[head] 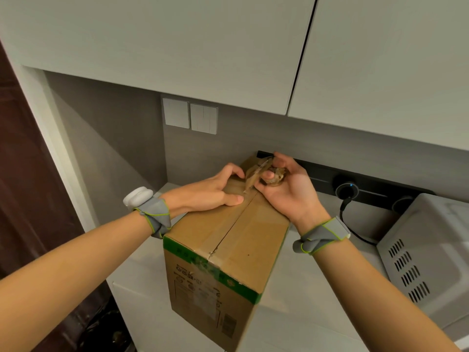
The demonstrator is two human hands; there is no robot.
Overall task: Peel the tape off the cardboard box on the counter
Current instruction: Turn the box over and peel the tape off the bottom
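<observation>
A brown cardboard box (243, 240) with a green band stands on the white counter (299, 280), its top flaps closed along a centre seam. My left hand (215, 189) rests on the far left of the box top, fingers bent and pressing down beside the seam. My right hand (284, 186) grips a crumpled wad of clear brown tape (256, 174) above the far end of the seam. A strip of that tape still runs down to the box top. A patch of clear tape (203, 273) sticks to the near face of the box.
A grey appliance with vent slots (426, 257) stands on the counter at the right. A black socket rail (360, 184) with a plugged cable runs along the back wall. Wall cabinets (228, 47) hang overhead. Two light switches (190, 115) are on the wall.
</observation>
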